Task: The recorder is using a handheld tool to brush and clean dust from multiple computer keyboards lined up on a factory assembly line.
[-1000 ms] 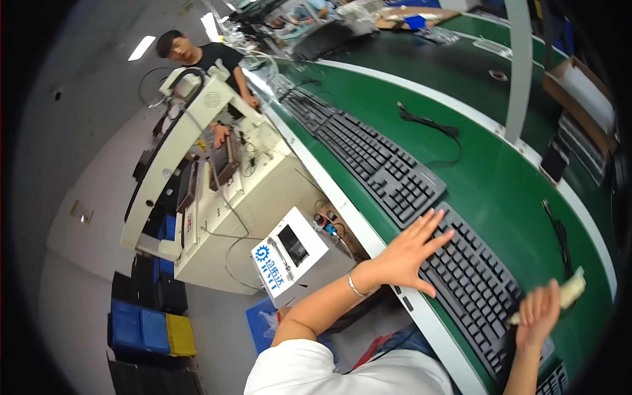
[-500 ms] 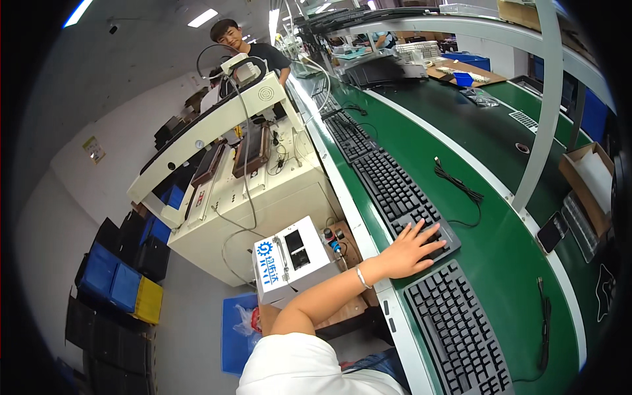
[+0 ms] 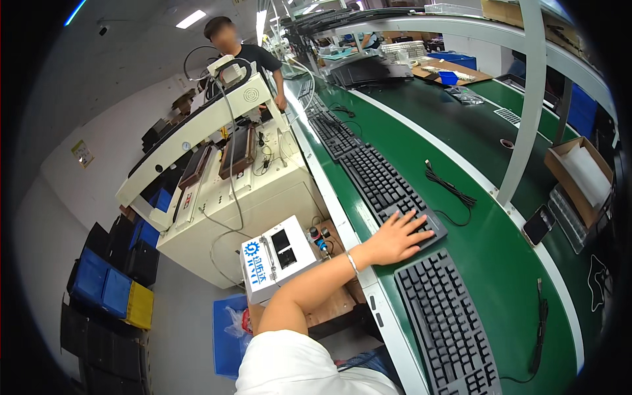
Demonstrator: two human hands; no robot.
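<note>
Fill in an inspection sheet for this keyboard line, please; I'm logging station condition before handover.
Surface: green conveyor belt with a pale edge rail, running away from the person.
Job's things: black keyboards in a row; the left hand lies flat on the near end of one keyboard; another keyboard lies nearer the person.
Clutter: phone and open cardboard box at the far side.
Hands: left flat, open; right not in view.
Cables: loose keyboard cable on the belt; another cable beside the near keyboard.
Surroundings: white test machine, blue and yellow bins, a co-worker farther along.
</note>
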